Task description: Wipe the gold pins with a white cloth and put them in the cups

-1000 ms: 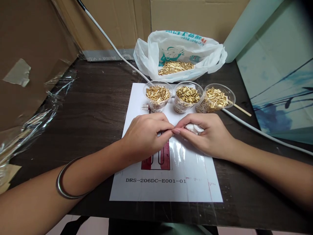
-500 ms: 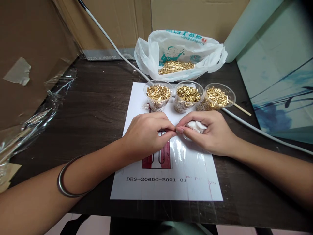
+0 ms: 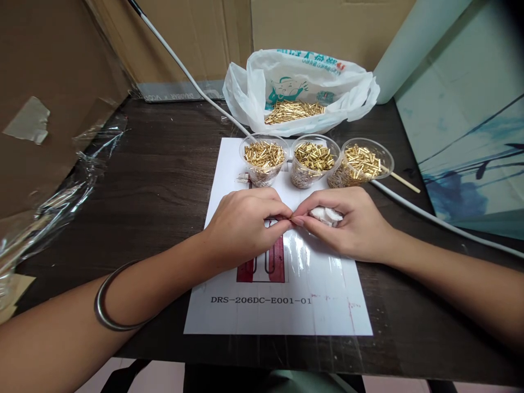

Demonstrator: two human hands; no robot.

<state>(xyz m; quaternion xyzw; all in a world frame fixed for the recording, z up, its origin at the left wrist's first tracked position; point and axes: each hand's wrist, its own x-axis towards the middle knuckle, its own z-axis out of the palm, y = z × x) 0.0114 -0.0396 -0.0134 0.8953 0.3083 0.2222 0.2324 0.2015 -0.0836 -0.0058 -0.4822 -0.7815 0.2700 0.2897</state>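
My left hand (image 3: 249, 221) and my right hand (image 3: 347, 224) meet fingertip to fingertip above a printed sheet (image 3: 229, 316). Both are closed in a pinch. A tiny brass-coloured piece (image 3: 291, 217) shows where the tips meet; the fingers cover most of it. Tucked under my right fingers, against the palm, is a crumpled white wad like tissue (image 3: 326, 215). Just beyond stand three clear plastic cups: the left cup (image 3: 264, 177), the middle cup (image 3: 308, 177) and the right cup (image 3: 344, 177), which leans. Each holds small brass-coloured pins or tubes.
Behind the cups, an open white plastic bag (image 3: 347, 98) holds more brass pieces. A white cable (image 3: 192, 82) crosses behind the cups and runs off right. A thin wooden stick (image 3: 405, 183) lies beside the right cup. Cardboard (image 3: 196, 43) and clear film (image 3: 77, 180) border the table.
My right fingertips have shifted slightly, and the brass-coloured piece shows a little more between the hands. The white wad has turned slightly in my right hand. The cups and bag stay put.
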